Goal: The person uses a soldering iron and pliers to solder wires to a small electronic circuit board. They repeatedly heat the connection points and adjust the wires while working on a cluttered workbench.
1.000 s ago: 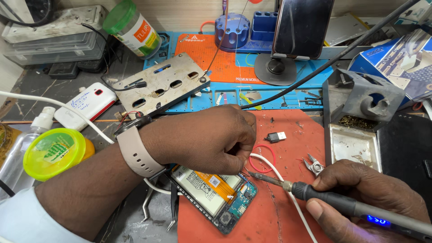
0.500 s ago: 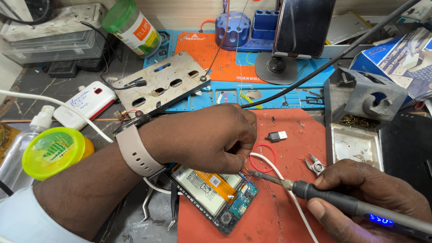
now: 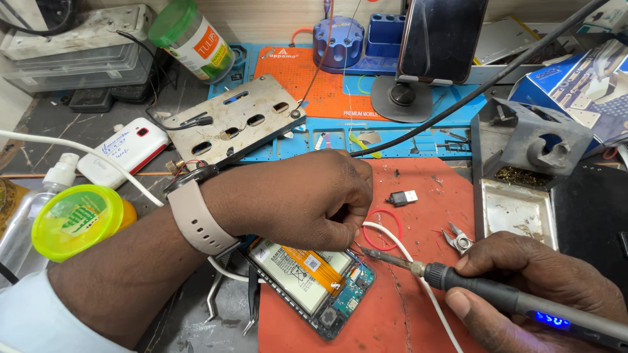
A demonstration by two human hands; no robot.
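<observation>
Two hands work over an opened phone (image 3: 314, 284) lying on the red mat (image 3: 425, 307) on the worktop. Right hand (image 3: 536, 287): grip clenched around the soldering iron (image 3: 497, 297), tip near the phone's upper right corner, beside the white cable (image 3: 392, 238). Left hand (image 3: 294, 196): fingers curled down at that corner; cannot tell what the grip pinches. Judgement: brace the right wrist on the mat, keep the tip off the orange flex (image 3: 314, 265), touch briefly.
</observation>
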